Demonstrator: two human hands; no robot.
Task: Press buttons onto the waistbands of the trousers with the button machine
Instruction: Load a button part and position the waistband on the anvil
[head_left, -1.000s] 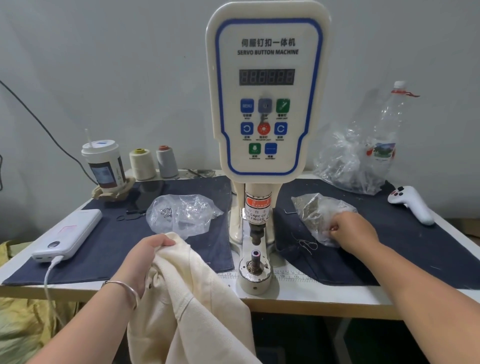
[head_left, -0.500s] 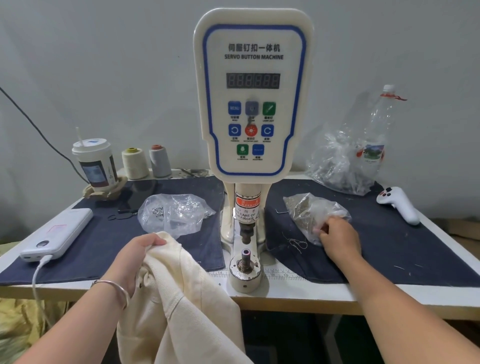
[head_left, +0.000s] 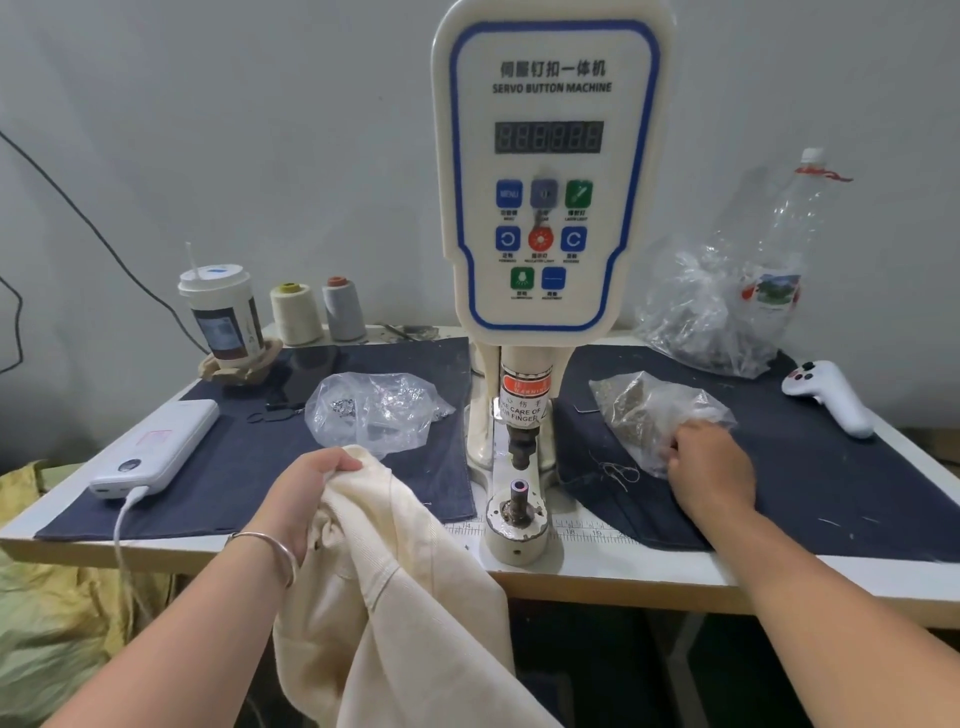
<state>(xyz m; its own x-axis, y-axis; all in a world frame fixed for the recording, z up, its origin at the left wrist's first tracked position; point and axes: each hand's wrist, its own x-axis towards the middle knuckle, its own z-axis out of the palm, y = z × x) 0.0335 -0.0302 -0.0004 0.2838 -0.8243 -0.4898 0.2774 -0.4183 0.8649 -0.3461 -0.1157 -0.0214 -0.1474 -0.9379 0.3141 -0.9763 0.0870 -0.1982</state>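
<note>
Cream trousers (head_left: 395, 597) are hanging off the table's (head_left: 675, 571) front edge, left of the button machine (head_left: 550, 208), their top bunched in the left hand (head_left: 306, 499), whose fingers are curling tightly round the cloth. The right hand (head_left: 709, 467) is reaching into the clear bag of buttons (head_left: 644, 410) lying on the dark cloth to the machine's right; its fingertips are hidden in the plastic, so whether they are pinching anything is unclear. The machine's lower die (head_left: 518, 488) is standing bare between both hands.
</note>
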